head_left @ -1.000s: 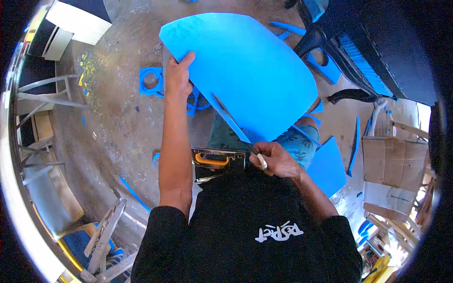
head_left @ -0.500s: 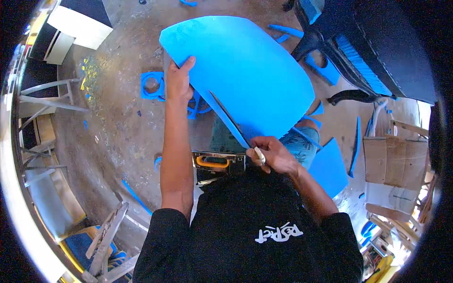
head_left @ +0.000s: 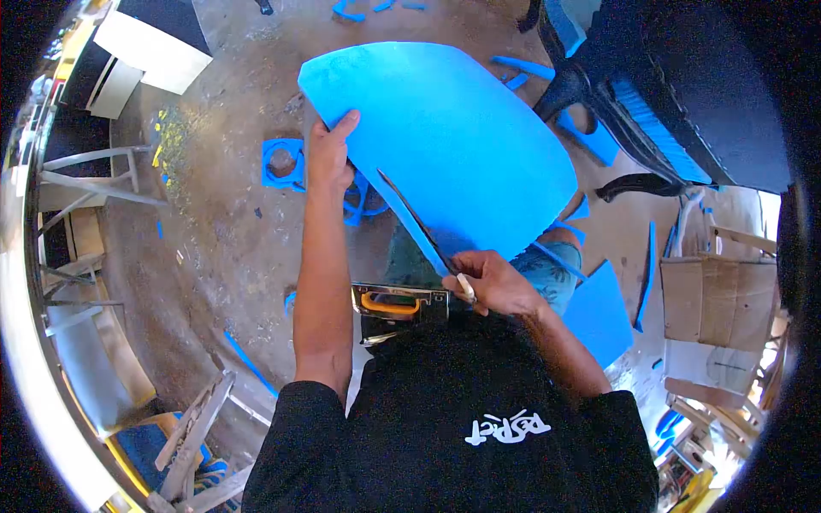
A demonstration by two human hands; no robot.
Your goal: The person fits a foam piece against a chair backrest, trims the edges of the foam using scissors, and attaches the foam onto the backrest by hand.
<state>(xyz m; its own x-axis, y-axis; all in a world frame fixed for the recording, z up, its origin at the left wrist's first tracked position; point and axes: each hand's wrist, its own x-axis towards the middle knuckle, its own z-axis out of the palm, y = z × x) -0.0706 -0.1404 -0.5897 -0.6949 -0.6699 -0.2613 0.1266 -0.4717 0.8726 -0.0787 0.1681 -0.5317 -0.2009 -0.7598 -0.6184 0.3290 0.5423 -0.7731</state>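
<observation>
A large blue foam sheet [head_left: 453,145] with one curved outer edge is held up in front of my body. My left hand [head_left: 329,154] grips its left edge, thumb on top and fingers underneath. My right hand [head_left: 496,286] is closed around the pale handle of a long, dark-bladed knife [head_left: 409,208]. The blade lies along the sheet's lower left edge, its tip pointing up toward my left hand. Between blade and edge runs a narrow strip of foam. The fingers under the sheet are hidden.
Blue foam offcuts [head_left: 282,162] are scattered on the concrete floor [head_left: 214,231]. A case with an orange handle [head_left: 389,303] is close to my waist. Dark upholstered furniture [head_left: 718,94] stands at upper right, a cardboard box [head_left: 714,303] at right, wooden frames [head_left: 197,432] at lower left.
The whole scene sits slightly lower and further right in view. The knife's position along the foam edge looks almost the same, and both hands keep their grips.
</observation>
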